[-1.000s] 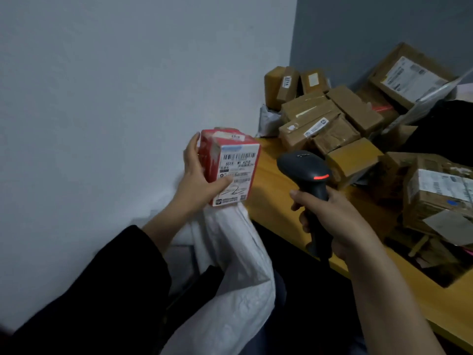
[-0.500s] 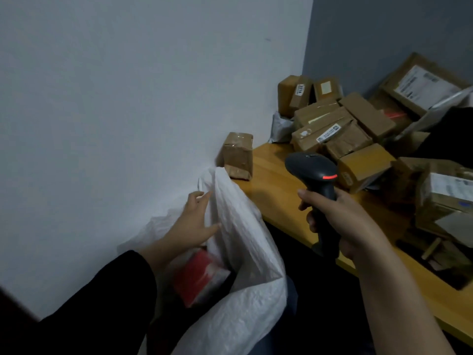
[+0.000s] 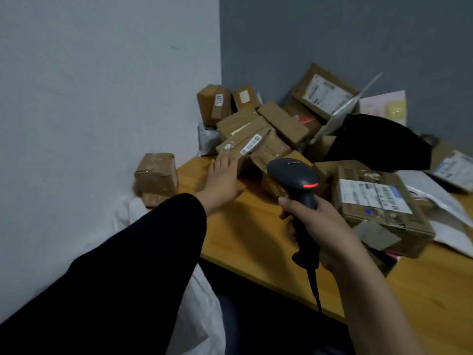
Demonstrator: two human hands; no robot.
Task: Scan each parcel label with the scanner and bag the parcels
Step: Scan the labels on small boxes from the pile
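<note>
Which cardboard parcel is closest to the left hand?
The long brown cardboard parcel with the narrow white barcode strip; the left hand has its fingertips at it, others lie farther off.

Left arm: extended forward from the lower left, covered to the wrist by a black sleeve (image 3: pixel 128 265). Left hand (image 3: pixel 222 175): palm down, fingers straight and close together, thumb out to the right. Right forearm: bare, rising from the lower right. Right hand (image 3: pixel 325 226): fingers curled round the handle of the scanner (image 3: pixel 294 180), which stands upright; index finger lies across the front of the grip.
</note>
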